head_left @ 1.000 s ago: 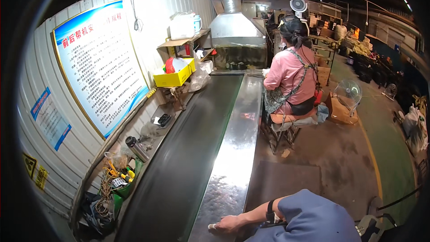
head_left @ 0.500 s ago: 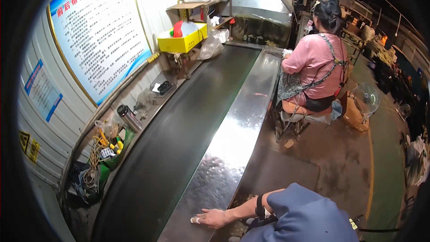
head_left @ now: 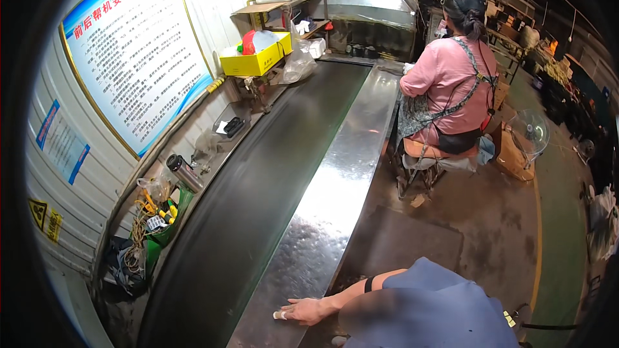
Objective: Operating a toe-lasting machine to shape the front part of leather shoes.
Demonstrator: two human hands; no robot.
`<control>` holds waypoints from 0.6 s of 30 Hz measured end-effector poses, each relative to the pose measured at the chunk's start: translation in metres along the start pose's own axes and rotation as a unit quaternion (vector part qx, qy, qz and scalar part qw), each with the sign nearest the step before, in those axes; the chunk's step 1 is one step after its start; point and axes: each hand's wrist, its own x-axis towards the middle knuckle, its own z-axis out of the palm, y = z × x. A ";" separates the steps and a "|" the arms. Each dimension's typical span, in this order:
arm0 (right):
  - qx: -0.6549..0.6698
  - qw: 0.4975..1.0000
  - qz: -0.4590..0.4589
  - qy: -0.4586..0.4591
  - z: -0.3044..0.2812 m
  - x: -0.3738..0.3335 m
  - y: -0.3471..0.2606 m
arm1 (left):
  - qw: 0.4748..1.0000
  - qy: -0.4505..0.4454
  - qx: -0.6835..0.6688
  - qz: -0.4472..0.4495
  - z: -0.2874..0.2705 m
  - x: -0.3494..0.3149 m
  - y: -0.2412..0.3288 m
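My left hand (head_left: 302, 310) rests palm down on a long shiny metal tabletop (head_left: 309, 245), its fingers apart and pointing left. One fingertip wears a white covering. Nothing is held in it. The arm reaches in from the right, out of a blue sleeve (head_left: 445, 303), with a dark band around it. Just beyond the fingertips runs a dark conveyor belt (head_left: 258, 180), alongside the metal top. A dark blur covers part of the view beside my arm. My right hand does not show.
A co-worker in pink (head_left: 448, 84) sits on a stool farther along the belt, facing away. A metal hood (head_left: 367, 0) covers the far end. Against the left wall are a yellow box (head_left: 258, 58), a thermos (head_left: 184, 171) and bundled cords. A fan (head_left: 530, 132) stands right.
The whole view has shifted slightly. My left hand keeps its place on the metal top. The co-worker stays seated.
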 end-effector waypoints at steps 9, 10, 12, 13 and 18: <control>-0.031 0.997 -0.008 0.069 -0.010 -0.001 -0.018 | 0.995 0.044 -0.066 -0.057 -0.055 -0.030 -0.021; -0.032 0.997 -0.019 0.063 -0.016 0.006 -0.028 | 0.993 0.055 -0.083 -0.066 -0.068 -0.037 -0.028; 0.084 0.991 0.090 -0.057 -0.031 0.024 -0.058 | 0.985 0.080 -0.122 -0.086 -0.101 -0.055 -0.047; 0.081 0.991 0.077 -0.068 -0.031 0.036 -0.068 | 0.980 0.092 -0.148 -0.098 -0.125 -0.066 -0.059; 0.359 0.931 -0.073 0.005 -0.010 0.101 -0.141 | 0.895 0.107 -0.411 -0.135 -0.252 -0.143 -0.128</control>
